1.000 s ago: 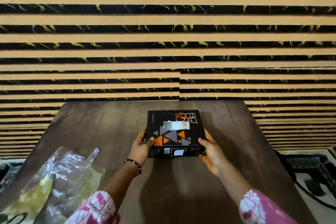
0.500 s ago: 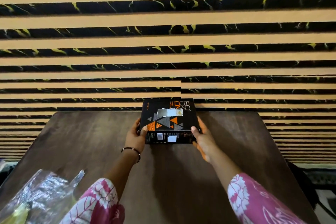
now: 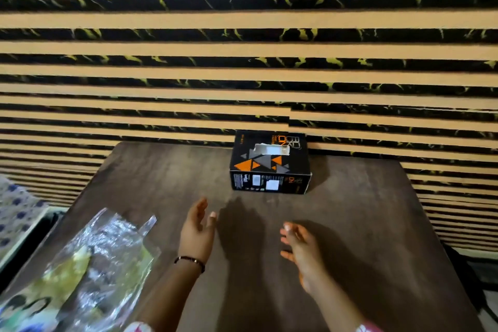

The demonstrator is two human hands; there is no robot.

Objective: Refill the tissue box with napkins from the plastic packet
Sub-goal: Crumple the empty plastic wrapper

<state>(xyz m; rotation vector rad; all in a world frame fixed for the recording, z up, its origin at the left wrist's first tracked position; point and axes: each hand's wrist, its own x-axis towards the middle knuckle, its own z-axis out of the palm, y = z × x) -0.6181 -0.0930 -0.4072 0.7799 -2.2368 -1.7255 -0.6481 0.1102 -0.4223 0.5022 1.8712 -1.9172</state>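
A black tissue box [image 3: 269,167] with orange and grey triangles stands alone at the far edge of the dark wooden table [image 3: 363,224], its top slot showing white tissue. My left hand [image 3: 198,232], with a thin bracelet at the wrist, hovers open over the table well short of the box. My right hand [image 3: 300,248] is also open, fingers spread, to the right of the left one. Neither hand touches anything. A crumpled clear plastic packet [image 3: 89,267] with green print lies at the table's near left.
A wall of tan and black horizontal stripes [image 3: 242,48] rises directly behind the table's far edge. A patterned cloth surface [image 3: 16,213] sits off the table's left side. Dark items lie on the floor at the right [image 3: 479,277].
Both hands pushed the box toward the table's far edge, then let go of it and drew back toward me. The box now stands by the wall.
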